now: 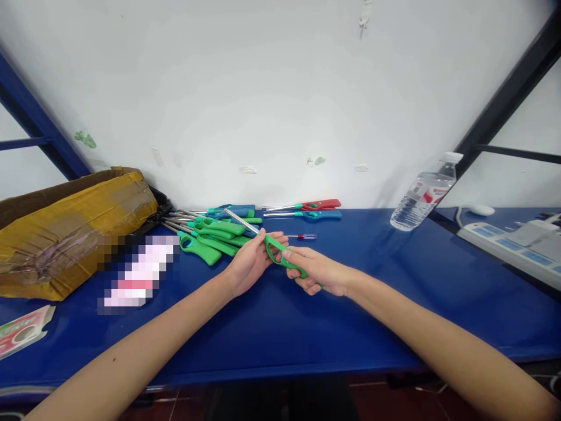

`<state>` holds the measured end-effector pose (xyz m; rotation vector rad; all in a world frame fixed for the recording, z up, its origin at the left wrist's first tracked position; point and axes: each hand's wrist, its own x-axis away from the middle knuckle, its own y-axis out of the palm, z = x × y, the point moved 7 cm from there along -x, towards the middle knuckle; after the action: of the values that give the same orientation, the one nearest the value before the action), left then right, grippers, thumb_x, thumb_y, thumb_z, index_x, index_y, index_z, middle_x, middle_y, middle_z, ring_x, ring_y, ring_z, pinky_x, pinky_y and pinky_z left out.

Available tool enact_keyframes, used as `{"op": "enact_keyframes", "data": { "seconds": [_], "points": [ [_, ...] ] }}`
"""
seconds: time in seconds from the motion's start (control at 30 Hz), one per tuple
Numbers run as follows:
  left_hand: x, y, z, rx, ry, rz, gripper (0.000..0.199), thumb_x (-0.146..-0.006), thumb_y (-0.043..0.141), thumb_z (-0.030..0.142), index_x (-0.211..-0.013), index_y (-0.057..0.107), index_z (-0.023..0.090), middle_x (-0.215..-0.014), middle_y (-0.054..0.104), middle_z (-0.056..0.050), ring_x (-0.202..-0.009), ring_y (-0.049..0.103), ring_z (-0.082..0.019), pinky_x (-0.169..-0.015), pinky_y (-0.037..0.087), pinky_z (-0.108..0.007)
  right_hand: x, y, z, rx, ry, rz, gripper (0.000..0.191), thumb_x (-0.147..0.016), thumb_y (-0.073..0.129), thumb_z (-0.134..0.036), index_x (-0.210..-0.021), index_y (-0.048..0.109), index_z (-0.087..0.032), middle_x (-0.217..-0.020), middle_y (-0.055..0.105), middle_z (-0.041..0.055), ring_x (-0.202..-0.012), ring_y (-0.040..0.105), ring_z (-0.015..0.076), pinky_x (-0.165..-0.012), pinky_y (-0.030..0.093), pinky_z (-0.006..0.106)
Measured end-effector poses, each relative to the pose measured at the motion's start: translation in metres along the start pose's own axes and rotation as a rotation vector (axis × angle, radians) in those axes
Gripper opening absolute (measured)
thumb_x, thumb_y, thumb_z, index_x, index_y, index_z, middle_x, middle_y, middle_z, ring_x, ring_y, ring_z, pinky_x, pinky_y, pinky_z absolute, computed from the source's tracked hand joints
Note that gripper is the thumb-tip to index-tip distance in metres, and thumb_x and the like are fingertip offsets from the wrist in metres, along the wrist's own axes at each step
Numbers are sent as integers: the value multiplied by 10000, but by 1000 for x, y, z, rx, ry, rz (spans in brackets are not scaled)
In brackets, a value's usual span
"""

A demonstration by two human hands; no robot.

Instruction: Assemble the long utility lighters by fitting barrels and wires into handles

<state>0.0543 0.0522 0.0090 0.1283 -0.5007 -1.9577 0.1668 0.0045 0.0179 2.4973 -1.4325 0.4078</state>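
Observation:
A green long-necked gas lighter (274, 248) is held above the table, tilted, its metal tube pointing up and to the left. My right hand (322, 270) is wrapped round the handle. At the neck, where the tube meets the green body, my left hand (250, 263) steadies it between the thumb and loosely stretched fingers. Behind my left hand lies a pile of green lighters (219, 229) with some blue lighters (239, 210) at its back. A screwdriver (305, 237) with a clear purplish handle lies just beyond the held lighter.
A red lighter (322, 204) and a blue lighter (323, 215) lie by the wall. On the left are a taped carton (83, 228), a blurred-out patch (140, 272) and a printed card (26, 330). A water bottle (423, 196) and a power strip (511, 248) are on the right.

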Motion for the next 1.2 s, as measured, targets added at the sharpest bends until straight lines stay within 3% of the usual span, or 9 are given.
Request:
{"op": "enact_keyframes", "data": {
  "seconds": [0.3,0.47,0.63,0.7,0.9,1.0,1.2],
  "points": [
    [-1,-2,0,-62,16,-22,472,-1009,407,549,-1177,647,179,-1257,676,-131,-1116,649,-225,-1040,473,-395,-7,-3,3,-59,-25,1,334,-947,538,-541,-1136,502,-268,-712,419,-72,-419,241,19,-382,175,140],
    [-1,-2,-1,-33,-7,-16,451,-1018,400,531,-1173,636,180,-1241,684,-124,-1111,652,-221,-1045,467,-389,-10,-7,4,-69,-17,6,294,-944,566,-496,-1082,515,-242,-719,468,-58,-417,282,20,-375,187,139],
    [0,-1,3,0,6,-2,491,-1053,287,510,-1194,613,170,-1229,689,-130,-1122,649,-216,-1032,477,-385,-8,-3,-1,-241,-27,-133,263,-968,529,-453,-1094,534,-223,-758,553,-19,-458,429,48,-392,313,149],
    [1,1,5,-1,15,-11,507,-1053,273,517,-1192,612,167,-1225,691,-135,-1132,647,-221,-1028,482,-390,-6,-2,-2,-307,-9,-172,251,-990,482,-432,-1106,548,-219,-747,549,-20,-445,424,46,-387,315,144],
    [0,-2,6,-65,58,-12,489,-1013,380,569,-1154,634,175,-1161,714,-134,-1133,645,-249,-1018,486,-418,-7,1,2,-390,36,-184,246,-1009,423,-397,-1096,564,-215,-754,550,-9,-447,434,58,-385,331,153],
    [0,-2,6,-41,56,-5,461,-1017,402,541,-1138,642,167,-1133,720,-127,-1062,657,-227,-978,499,-386,-8,3,2,-400,35,-193,249,-1009,421,-410,-1069,562,-213,-737,523,-24,-420,371,38,-361,275,133],
    [3,3,6,1,36,13,470,-1063,316,450,-1111,658,132,-1085,724,-133,-862,653,-172,-843,515,-310,-4,2,2,-283,64,-65,264,-1005,428,-480,-1009,499,-227,-645,438,-74,-371,223,22,-324,168,113]
  ]
}}
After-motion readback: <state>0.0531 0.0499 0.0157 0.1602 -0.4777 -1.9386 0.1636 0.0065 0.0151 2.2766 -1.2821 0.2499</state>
